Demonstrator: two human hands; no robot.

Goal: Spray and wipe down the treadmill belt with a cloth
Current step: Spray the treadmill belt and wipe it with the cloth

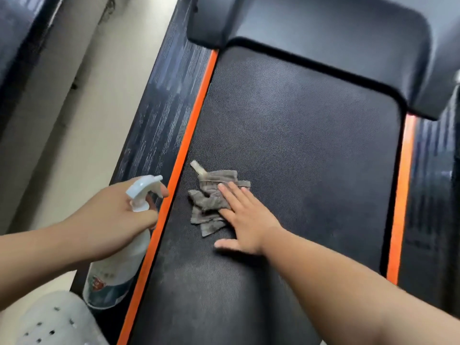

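Lower left of the frame: a white perforated rounded object [49, 322], its kind unclear. Above it, the left hand [117, 220], fingers curled round the neck, grips a translucent white plastic spray bottle with a pale blue trigger head [119, 267] beside the orange side stripe [189, 135]. At centre, the right hand [245, 217] lies flat, fingers straight and slightly spread, pressing a crumpled grey ribbed cloth [209, 202] onto the black textured treadmill belt [298, 145]. A black moulded motor cover [323, 28] spans the upper frame.

Cream floor [62, 125] runs along the left side. White perforated clog [52, 322] sits in the bottom-left corner. Dark blurred object [17, 33] top-left, can't identify.
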